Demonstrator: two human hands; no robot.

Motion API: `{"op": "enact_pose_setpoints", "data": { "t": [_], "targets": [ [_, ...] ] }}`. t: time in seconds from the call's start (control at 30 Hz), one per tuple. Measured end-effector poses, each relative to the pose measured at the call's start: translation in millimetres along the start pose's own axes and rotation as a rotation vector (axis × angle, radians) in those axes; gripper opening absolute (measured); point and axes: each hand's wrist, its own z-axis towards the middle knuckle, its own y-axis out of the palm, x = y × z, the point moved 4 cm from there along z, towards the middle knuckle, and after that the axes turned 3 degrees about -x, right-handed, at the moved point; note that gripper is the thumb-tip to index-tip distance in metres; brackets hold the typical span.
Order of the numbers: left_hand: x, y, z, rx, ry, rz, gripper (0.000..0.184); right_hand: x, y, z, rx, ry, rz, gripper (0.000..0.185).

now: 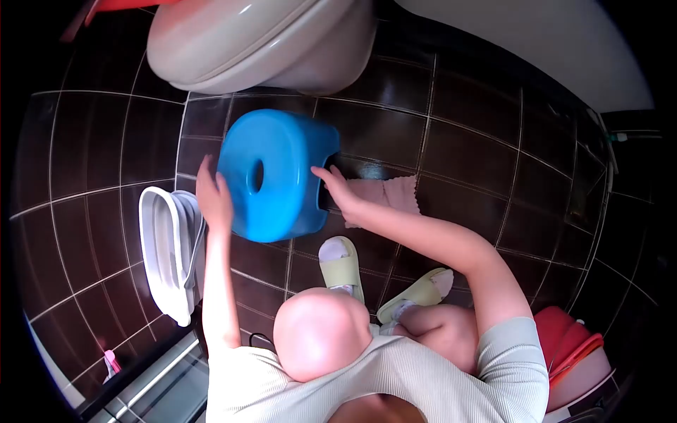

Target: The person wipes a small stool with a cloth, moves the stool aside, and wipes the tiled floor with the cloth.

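Observation:
A blue plastic stool (278, 169) with an oval hole in its seat stands on the dark tiled floor in front of me. My left hand (215, 197) is at the stool's left edge, fingers stretched upward along it. On the other side, my right hand (338, 190) reaches in with extended fingers, its fingertips at the stool's right side. Whether either hand presses on the plastic I cannot tell. Beneath and beside my right hand, a pink cloth (391, 194) with scalloped edges lies on the floor.
A white collapsible basin (166, 250) leans against the tiled wall at left. Behind the stool is a pale toilet (282, 49). My feet wear light green slippers (340, 264). Red and pink basins (568, 352) are at lower right, and a glass-fronted unit (159, 384) at lower left.

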Motion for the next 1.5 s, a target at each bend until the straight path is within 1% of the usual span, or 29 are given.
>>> {"op": "enact_pose_setpoints", "data": {
  "t": [0.03,0.07,0.1,0.13,0.17,0.27,0.37,0.43,0.5,0.57,0.6,0.7,0.73,0.83,0.87,0.97,1.0,1.03,1.1,1.13,1.17,1.23,1.3,1.37,1.43,1.5],
  "targets": [
    [-39,4,4,-0.090,-0.186,-0.047,0.040,0,3,-1,-0.037,0.031,0.010,0.093],
    [-92,21,6,-0.207,-0.259,-0.288,0.044,-1,6,-3,-0.071,0.060,0.021,0.093],
    [-100,31,10,-0.313,-0.463,-0.802,0.051,-2,10,-3,-0.105,0.088,0.030,0.093],
    [-107,35,1,-0.337,-0.598,-0.843,0.058,7,10,5,-0.144,0.124,0.080,0.100],
    [-114,39,-11,-0.362,-0.734,-0.881,0.065,12,10,8,-0.151,0.132,0.077,0.103],
    [-160,60,-20,-0.441,-0.832,-0.830,0.081,15,17,8,-0.167,0.141,0.058,0.112],
    [-145,57,-20,-0.505,-0.885,-0.964,0.090,17,17,8,-0.179,0.123,0.058,0.116],
    [-128,48,-20,-0.559,-0.923,-1.042,0.090,22,15,11,-0.202,0.111,0.118,0.115],
    [-134,49,-18,-0.605,-0.883,-1.126,0.088,13,15,2,-0.233,0.088,0.188,0.115],
    [-143,52,-11,-0.624,-0.766,-1.204,0.090,4,16,-12,-0.220,0.056,0.248,0.114],
    [-124,49,-9,-0.645,-0.742,-1.186,0.083,9,14,-8,-0.237,0.043,0.283,0.115],
    [-98,56,-11,-0.696,-0.889,-1.039,0.082,8,21,-17,-0.198,0.064,0.261,0.118],
    [-105,62,-7,-0.632,-0.905,-1.048,0.081,-1,23,-25,-0.241,0.048,0.233,0.120],
    [-98,61,-1,-0.614,-0.863,-0.995,0.084,-5,15,-25,-0.216,0.073,0.199,0.119],
    [-97,59,0,-0.630,-0.894,-0.990,0.082,-6,13,-25,-0.236,0.066,0.197,0.118],
    [-100,49,-1,-0.704,-0.791,-1.157,0.077,-5,0,-30,-0.279,0.070,0.199,0.116],
    [-88,46,-2,-0.711,-0.725,-1.195,0.072,-6,-7,-37,-0.279,0.084,0.203,0.116],
    [-73,43,-6,-0.714,-0.713,-1.168,0.070,-13,-13,-49,-0.280,0.099,0.202,0.116],
    [-38,40,-16,-0.719,-0.684,-1.116,0.067,-15,-42,-59,-0.147,0.109,0.047,0.113],
    [-15,36,-21,-0.746,-0.679,-1.071,0.068,-21,-58,-64,-0.141,0.087,0.057,0.110],
    [1,42,-22,-0.768,-0.577,-1.102,0.067,-28,-74,-69,-0.133,0.066,0.067,0.107],
    [53,47,-25,-0.783,-0.600,-1.067,0.067,-65,-94,-94,-0.125,-0.026,0.104,0.100],
    [86,75,-18,-0.811,-0.560,-1.113,0.068,-99,-122,-109,-0.036,-0.116,0.013,0.083],
    [126,102,-7,-0.839,-0.527,-1.164,0.070,-123,-151,-117,0.064,-0.179,-0.022,0.077],
    [160,123,10,-0.831,-0.444,-1.088,0.072,-148,-170,-128,0.195,-0.239,-0.012,0.080],
    [167,165,36,-0.824,-0.343,-1.142,0.075,-167,-189,-131,0.224,-0.263,-0.038,0.088]
  ]
}}
